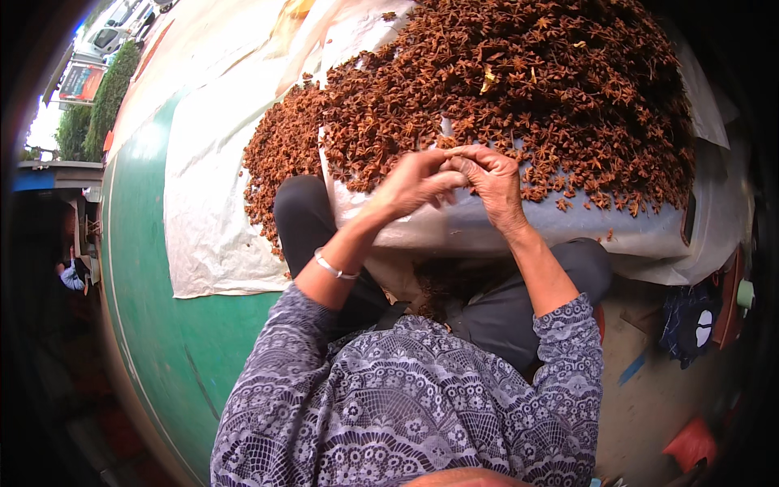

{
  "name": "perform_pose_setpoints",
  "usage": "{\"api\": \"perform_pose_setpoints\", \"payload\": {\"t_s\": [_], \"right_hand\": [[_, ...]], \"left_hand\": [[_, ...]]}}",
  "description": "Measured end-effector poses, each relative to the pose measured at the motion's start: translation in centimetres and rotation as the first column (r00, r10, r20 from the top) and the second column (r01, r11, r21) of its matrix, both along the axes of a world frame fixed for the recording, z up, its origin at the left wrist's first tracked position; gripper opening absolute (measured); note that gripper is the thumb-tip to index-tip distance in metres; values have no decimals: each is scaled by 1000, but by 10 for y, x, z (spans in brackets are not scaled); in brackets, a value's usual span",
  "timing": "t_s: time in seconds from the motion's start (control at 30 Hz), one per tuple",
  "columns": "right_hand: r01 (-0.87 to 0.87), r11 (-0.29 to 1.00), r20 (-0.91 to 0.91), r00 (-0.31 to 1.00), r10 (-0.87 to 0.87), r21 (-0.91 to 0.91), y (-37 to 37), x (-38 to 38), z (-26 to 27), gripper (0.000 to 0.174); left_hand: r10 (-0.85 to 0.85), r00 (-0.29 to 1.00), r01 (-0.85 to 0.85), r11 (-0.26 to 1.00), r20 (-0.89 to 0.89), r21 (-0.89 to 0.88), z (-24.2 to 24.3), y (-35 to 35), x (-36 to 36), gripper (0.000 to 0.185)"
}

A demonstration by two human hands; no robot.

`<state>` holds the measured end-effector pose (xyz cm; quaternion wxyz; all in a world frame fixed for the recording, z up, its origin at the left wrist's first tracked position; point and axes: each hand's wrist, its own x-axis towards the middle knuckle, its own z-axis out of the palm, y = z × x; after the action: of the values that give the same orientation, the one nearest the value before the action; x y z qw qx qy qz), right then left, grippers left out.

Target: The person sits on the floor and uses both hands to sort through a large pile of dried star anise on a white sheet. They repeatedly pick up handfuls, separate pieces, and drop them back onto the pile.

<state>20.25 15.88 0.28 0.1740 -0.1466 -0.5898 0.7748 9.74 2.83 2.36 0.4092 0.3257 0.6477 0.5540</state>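
A large heap of dried star anise (517, 67) spreads before me over a sheet-covered surface. My left hand (417, 182), with a pale bangle (335, 266) at its wrist, meets my right hand (494, 179) at the fingertips just over the near edge of the heap. My right thumb and forefinger are pinched together, apparently on a star anise pod (446, 142) at their tips. The left forefinger reaches the same spot; its other fingers are blurred, and whether they hold anything is hidden.
A smaller-grained brown pile (283, 146) lies on a white sheet (207, 225) to the left. Green painted floor (152, 304) extends beyond it. A dark cloth item (688, 322) and a red bag (692, 444) are at right. My knees (304, 210) flank the surface's near edge.
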Motion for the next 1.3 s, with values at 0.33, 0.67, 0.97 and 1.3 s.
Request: {"api": "perform_pose_setpoints", "payload": {"t_s": [0.33, 0.67, 0.97, 1.3], "right_hand": [[-136, 785, -20, 988, 156, -605, 13, -5, -28, 14], [-911, 149, 227, 63, 972, -384, 2, 11, 37, 43], [-223, 547, 262, 965, 7, 807, 48, -68, -15, 17], [15, 96, 5, 978, -209, 995, 59, -169, -45, 6]], "left_hand": [[-103, 640, 129, 991, -761, -26, -20, 0, -12, 15], [-172, 203, -165, 964, -964, -207, 30, -25, -128, 12], [-176, 200, -532, 806, -964, -258, -18, -20, -185, 27], [304, 809, -365, 931, -504, -24, 0, -12, -176, 33]]}}
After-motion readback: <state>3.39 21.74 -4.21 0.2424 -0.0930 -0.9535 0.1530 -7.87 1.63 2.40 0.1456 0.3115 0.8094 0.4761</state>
